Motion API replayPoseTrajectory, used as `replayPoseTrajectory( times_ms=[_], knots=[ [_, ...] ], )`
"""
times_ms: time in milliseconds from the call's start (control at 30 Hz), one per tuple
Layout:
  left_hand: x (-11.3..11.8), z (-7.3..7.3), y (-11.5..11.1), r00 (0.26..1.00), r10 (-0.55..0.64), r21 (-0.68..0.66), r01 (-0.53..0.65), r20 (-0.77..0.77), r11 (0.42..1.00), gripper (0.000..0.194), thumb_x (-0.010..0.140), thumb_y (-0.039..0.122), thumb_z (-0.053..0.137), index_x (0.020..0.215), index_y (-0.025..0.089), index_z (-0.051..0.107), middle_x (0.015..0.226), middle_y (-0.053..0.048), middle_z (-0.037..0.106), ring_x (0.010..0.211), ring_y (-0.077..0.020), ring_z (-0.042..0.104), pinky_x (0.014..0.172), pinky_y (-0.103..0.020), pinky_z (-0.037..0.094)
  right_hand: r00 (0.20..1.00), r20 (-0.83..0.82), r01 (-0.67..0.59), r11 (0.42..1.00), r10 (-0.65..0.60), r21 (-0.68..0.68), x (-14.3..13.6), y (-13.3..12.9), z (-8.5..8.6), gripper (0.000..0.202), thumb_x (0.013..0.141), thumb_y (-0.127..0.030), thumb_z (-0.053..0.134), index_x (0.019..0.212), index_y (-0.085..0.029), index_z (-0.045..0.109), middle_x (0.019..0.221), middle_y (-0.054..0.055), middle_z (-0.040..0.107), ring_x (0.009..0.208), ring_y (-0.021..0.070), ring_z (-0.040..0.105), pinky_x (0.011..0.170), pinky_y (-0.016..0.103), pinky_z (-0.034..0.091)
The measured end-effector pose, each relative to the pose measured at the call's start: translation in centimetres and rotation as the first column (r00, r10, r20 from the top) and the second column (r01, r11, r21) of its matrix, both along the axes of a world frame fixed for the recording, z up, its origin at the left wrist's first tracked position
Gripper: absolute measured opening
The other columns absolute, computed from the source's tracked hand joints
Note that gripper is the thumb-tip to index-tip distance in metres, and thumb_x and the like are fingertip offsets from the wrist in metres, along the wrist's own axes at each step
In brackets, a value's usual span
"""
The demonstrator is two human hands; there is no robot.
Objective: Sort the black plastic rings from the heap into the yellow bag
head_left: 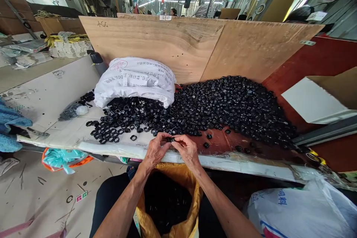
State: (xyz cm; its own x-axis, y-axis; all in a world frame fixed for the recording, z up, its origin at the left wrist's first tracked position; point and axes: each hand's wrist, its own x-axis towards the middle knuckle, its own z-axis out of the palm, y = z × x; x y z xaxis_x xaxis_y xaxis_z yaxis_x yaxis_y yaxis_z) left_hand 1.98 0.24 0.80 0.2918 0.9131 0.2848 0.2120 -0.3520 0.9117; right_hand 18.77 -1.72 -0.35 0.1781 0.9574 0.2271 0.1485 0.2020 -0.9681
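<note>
Both hands meet just above the table's front edge, pinching a small black part (pixel 170 139) between them. My left hand (pixel 156 149) holds its left side with thumb and fingertips. On its right side are the closed fingertips of my right hand (pixel 186 150). Behind them lie black rings (pixel 128 117) on the white left part of the table. A large heap of small black parts (pixel 231 100) covers the red right part. Below my hands, a yellow sack (pixel 195 197) stands open between the knees with dark pieces inside.
A white printed sack (pixel 136 78) lies on the rings against a plywood board (pixel 156 41). An open carton (pixel 318 96) is at the right, above a metal bar. A white bag (pixel 304 208) sits low right, an orange-rimmed bag (pixel 65 158) low left.
</note>
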Motion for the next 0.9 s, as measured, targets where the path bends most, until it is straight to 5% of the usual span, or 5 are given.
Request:
replayPoseTrajectory(
  times_ms=[167,533,767,900],
  knots=[
    [-0.1,-0.5,0.1,0.998,0.054,0.033,-0.053,-0.039,0.998,0.026,0.093,0.021,0.068,0.119,0.020,0.067,0.116,-0.006,0.077,0.104,-0.0206,0.075,0.097,-0.037,0.060,0.999,0.050,-0.019,1.000,0.019,-0.004,0.2,-0.2,0.3,0.023,0.084,-0.035,0.072,0.103,-0.023,0.078,0.103,0.007,0.079,0.087,0.0225,0.073,0.080,0.034,0.060],
    [0.1,-1.3,0.0,0.998,-0.039,0.244,0.026,0.048,0.969,0.025,0.098,0.039,0.068,0.110,0.019,0.078,0.111,-0.011,0.080,0.109,-0.0240,0.075,0.101,-0.039,0.059,0.959,0.280,-0.033,0.999,0.035,-0.012,0.7,-0.7,1.3,0.034,0.090,-0.052,0.066,0.082,-0.021,0.077,0.080,0.005,0.075,0.072,0.0212,0.070,0.068,0.029,0.056],
    [0.8,-2.2,-0.1,1.000,-0.023,0.134,0.022,0.007,0.991,0.028,0.095,0.040,0.072,0.110,0.017,0.079,0.115,-0.012,0.080,0.110,-0.0244,0.076,0.100,-0.034,0.059,0.898,0.440,-0.076,0.982,-0.007,0.171,2.1,0.6,-1.9,0.054,0.086,-0.073,0.062,0.089,-0.023,0.081,0.068,0.006,0.073,0.052,0.0196,0.066,0.050,0.029,0.052],
    [0.9,-3.0,-0.2,0.998,0.055,0.077,-0.055,0.006,0.996,0.035,0.091,0.039,0.077,0.117,0.016,0.077,0.112,-0.013,0.081,0.103,-0.0249,0.078,0.094,-0.033,0.061,0.913,0.393,0.010,0.971,-0.107,0.240,2.0,0.4,-2.8,0.049,0.088,-0.067,0.066,0.099,-0.021,0.079,0.083,0.010,0.080,0.059,0.0247,0.072,0.052,0.033,0.058]
  ],
)
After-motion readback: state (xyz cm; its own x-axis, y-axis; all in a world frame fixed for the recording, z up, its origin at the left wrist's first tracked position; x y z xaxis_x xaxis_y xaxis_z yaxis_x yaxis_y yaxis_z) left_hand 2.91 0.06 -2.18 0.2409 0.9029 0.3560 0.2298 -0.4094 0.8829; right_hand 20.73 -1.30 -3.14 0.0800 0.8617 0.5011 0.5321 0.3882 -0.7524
